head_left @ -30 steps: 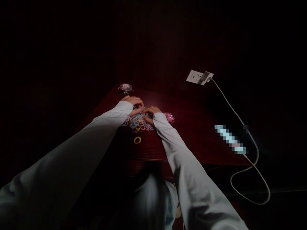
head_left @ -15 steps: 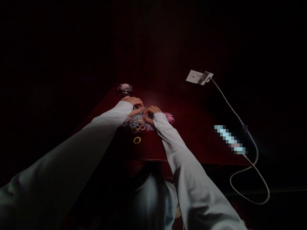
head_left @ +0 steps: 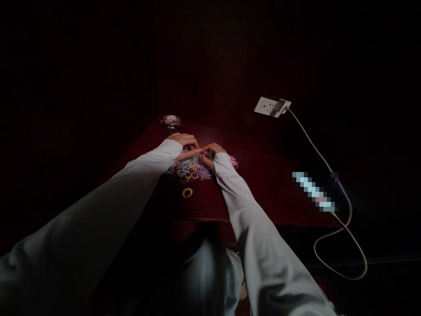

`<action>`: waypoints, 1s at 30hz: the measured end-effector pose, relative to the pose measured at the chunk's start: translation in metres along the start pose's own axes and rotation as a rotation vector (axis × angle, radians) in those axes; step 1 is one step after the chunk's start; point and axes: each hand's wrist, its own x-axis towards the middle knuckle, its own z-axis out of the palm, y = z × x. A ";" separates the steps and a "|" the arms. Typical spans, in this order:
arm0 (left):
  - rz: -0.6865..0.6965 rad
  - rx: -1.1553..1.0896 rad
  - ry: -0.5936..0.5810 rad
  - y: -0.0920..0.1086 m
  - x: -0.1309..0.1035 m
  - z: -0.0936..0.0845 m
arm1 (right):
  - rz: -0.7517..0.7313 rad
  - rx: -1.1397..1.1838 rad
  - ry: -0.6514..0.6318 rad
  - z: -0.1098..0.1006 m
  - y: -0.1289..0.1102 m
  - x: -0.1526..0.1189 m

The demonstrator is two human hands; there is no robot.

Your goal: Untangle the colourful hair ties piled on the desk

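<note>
A pile of small coloured hair ties [head_left: 192,169], mostly purple, green and pink, lies on the dark red table. Over its far side my left hand [head_left: 186,144] is curled with thumb and fingers drawn together. My right hand [head_left: 211,152] meets it from the right, its fingers bent in a pinch and their tips close to the left thumb. Whatever sits between the fingertips is too small and dim to make out. A single yellow hair tie [head_left: 187,193] lies apart, nearer the table's front edge. Pink ties [head_left: 234,162] show beyond my right wrist.
A round lidded jar [head_left: 171,123] stands behind my left hand. On the right, a blurred-out bright device [head_left: 314,192] lies on the table [head_left: 263,197], with a white cable [head_left: 358,245] looping over the edge. A charger [head_left: 280,106] sits in the wall socket [head_left: 263,105].
My right hand has shifted slightly right and its fingers have lifted a little. My left thumb has stretched further right toward the right fingertips. The pile looks nearly the same.
</note>
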 end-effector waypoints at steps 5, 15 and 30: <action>0.080 0.018 -0.015 0.002 -0.001 0.001 | 0.059 0.018 -0.001 -0.005 -0.004 0.002; 0.056 0.020 0.050 -0.001 0.001 0.011 | 0.114 0.018 0.056 0.001 0.001 0.001; 0.060 0.001 -0.015 0.001 0.001 0.005 | 0.080 -0.003 0.047 0.002 0.004 0.000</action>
